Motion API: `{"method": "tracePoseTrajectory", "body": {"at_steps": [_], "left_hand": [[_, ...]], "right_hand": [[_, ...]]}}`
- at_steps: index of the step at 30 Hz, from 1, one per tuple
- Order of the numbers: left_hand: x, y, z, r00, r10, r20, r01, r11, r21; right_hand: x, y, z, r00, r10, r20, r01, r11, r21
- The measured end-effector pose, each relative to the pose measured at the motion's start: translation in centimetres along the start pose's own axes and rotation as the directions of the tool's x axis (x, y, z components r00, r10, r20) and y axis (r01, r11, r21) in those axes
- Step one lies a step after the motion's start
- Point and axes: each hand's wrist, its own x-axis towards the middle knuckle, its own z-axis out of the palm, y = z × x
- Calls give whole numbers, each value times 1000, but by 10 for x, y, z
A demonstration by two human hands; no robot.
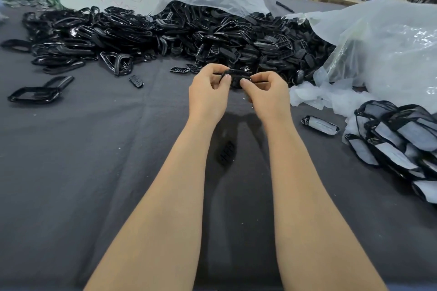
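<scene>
My left hand (pixel 209 92) and my right hand (pixel 267 94) meet above the middle of the table, both pinching one small black plastic part (pixel 236 77) between fingers and thumbs. Most of the part is hidden by my fingers. Just behind it spreads a big heap of black plastic parts (pixel 165 33), frames and button pads mixed. One loose black button pad (pixel 227 150) lies on the cloth between my forearms.
A dark grey cloth (pixel 94 160) covers the table. Clear plastic bags (pixel 390 49) bulge at the right and back. A stack of film-wrapped black parts (pixel 397 137) sits at the right edge, one wrapped piece (pixel 320 124) apart. Black frames (pixel 35 94) lie at left.
</scene>
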Motion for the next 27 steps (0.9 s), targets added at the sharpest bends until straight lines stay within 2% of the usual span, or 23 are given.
{"method": "tracePoseTrajectory", "body": {"at_steps": [3, 6, 10, 15, 19, 22, 24, 27], "left_hand": [[0, -1, 1, 1000, 11, -5, -11, 1000, -7], [-1, -1, 0, 1000, 7, -18, -7, 1000, -23], [-2, -1, 0, 999, -1, -36, 0, 1000, -29], [-3, -1, 0, 999, -2, -43, 5, 998, 60], [-4, -4, 2, 998, 43, -45, -30, 968, 248], [-5, -5, 2, 996, 73, -59, -49, 942, 332], [-5, -4, 2, 997, 52, -57, -34, 956, 292], [-5, -1, 0, 995, -74, -74, 79, 994, 70]], "right_hand": [[1, 1, 1, 998, 49, -26, -46, 996, 82], [2, 1, 2, 990, 129, 59, -140, 949, 284], [3, 2, 3, 992, 113, 57, -124, 954, 273], [2, 1, 3, 996, 85, 26, -89, 980, 178], [-2, 1, 6, 999, -35, -11, 33, 992, -125], [-3, 3, 8, 998, -67, -5, 65, 978, -196], [-1, 4, 9, 1000, -25, -12, 23, 990, -142], [0, 4, 8, 999, 49, -1, -49, 997, 53]]}}
